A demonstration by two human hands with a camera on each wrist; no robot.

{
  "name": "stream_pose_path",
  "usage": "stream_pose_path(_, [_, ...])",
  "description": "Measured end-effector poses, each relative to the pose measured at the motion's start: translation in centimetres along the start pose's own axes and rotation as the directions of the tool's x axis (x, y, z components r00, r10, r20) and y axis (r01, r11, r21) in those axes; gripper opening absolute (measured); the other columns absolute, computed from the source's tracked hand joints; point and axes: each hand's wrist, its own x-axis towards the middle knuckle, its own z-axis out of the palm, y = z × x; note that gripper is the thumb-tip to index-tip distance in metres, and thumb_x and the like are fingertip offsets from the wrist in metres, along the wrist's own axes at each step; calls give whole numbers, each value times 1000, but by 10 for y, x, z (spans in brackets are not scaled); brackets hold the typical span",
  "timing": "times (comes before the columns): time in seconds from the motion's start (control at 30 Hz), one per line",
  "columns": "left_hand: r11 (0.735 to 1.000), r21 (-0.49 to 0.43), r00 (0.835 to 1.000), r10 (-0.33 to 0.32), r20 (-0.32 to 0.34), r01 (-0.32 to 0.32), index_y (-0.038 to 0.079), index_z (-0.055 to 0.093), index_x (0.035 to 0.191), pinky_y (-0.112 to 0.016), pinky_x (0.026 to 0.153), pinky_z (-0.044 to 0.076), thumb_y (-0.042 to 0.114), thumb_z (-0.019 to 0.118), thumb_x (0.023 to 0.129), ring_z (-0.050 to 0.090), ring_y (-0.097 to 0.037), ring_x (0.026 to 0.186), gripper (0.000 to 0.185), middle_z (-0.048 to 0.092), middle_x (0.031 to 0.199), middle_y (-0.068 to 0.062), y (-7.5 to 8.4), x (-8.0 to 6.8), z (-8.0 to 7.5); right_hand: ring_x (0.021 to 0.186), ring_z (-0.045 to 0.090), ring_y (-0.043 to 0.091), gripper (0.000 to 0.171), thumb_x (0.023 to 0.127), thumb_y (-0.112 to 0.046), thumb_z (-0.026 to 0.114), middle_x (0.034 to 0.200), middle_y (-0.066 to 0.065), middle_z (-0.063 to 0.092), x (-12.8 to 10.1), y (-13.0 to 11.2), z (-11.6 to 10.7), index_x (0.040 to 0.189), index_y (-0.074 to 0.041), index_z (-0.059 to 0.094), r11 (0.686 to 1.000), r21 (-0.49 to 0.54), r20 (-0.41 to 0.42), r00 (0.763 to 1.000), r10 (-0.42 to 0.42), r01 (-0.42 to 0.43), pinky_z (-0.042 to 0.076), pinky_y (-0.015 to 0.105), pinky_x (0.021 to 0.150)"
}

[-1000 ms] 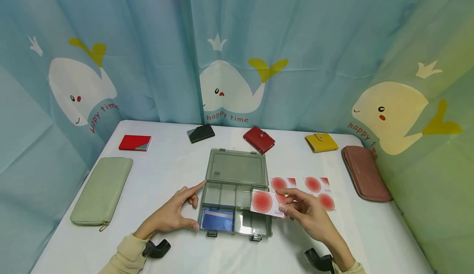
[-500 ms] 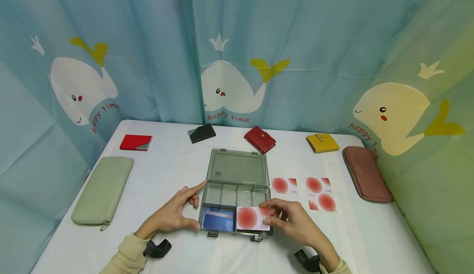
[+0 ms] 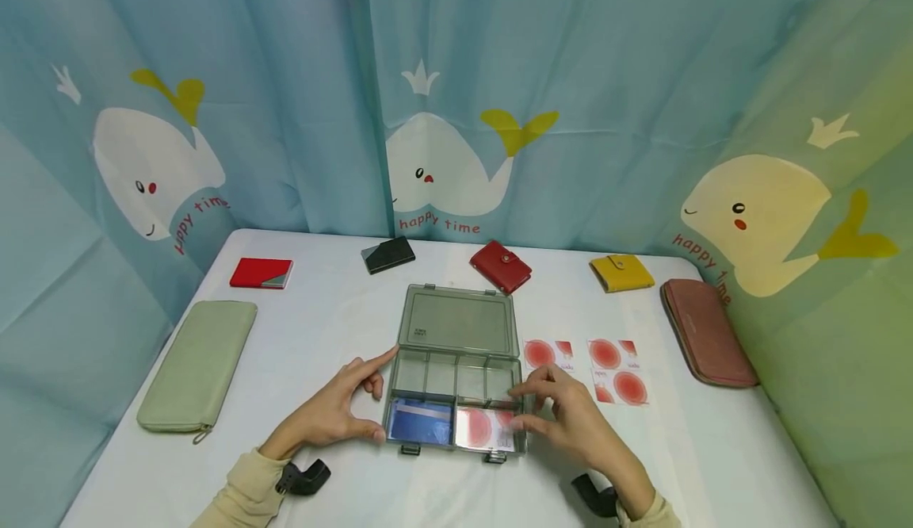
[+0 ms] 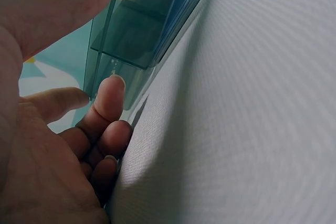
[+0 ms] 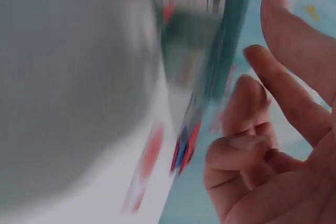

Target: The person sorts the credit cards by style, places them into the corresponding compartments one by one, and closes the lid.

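A translucent grey-green compartment box point(image 3: 428, 396) lies on the table with its lid point(image 3: 460, 323) folded back. In its front-left compartment lies a blue card point(image 3: 421, 425). A white card with a red circle point(image 3: 476, 430) lies in the front-right compartment. My left hand point(image 3: 324, 413) touches the box's left side, index finger and thumb spread apart; its other fingers are bent in the left wrist view. At the box's right edge is my right hand point(image 3: 574, 425), thumb and index finger apart. In the right wrist view nothing sits between the fingers, though the box looks blurred.
Several red-circle cards point(image 3: 619, 388) lie right of the box. Along the back are a red card case point(image 3: 258, 273), a black card case point(image 3: 388, 257), a dark red wallet point(image 3: 499, 266) and a yellow wallet point(image 3: 622, 273). Long wallets, green point(image 3: 198, 365) and brown point(image 3: 706, 334), flank them.
My right hand carried the red-circle card left and down over the front-right compartment, then let it go there. The thumb and index finger have spread apart. My left hand has stayed put.
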Motion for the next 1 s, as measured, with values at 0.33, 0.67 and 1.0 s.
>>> stream_pose_path(0.33, [1000,6,1000,12,0,-12,4,32,167,-30,87,29,61,84,82,43,-18,92,115,57,101,0,-1,0,-1,90,62,25,48,79,-8,94,107,13,69,19,76,-48,123,-4,76,952,-175,-21,968,251,-251,53,36,78])
stream_pose_path(0.67, [1000,1,1000,-6,-1,6,5,32,167,-30,87,30,53,89,80,43,-17,92,115,57,101,0,1,0,0,94,55,27,46,73,-16,99,101,11,62,30,87,-48,111,-6,74,892,-238,66,910,409,-383,49,43,84])
stream_pose_path(1.0, [1000,9,1000,-17,-1,17,7,31,167,-30,87,30,52,90,79,42,-17,93,115,56,101,0,2,-1,1,78,56,12,36,87,-10,88,88,1,64,19,88,-49,110,-8,61,932,-146,33,940,339,-331,48,27,70])
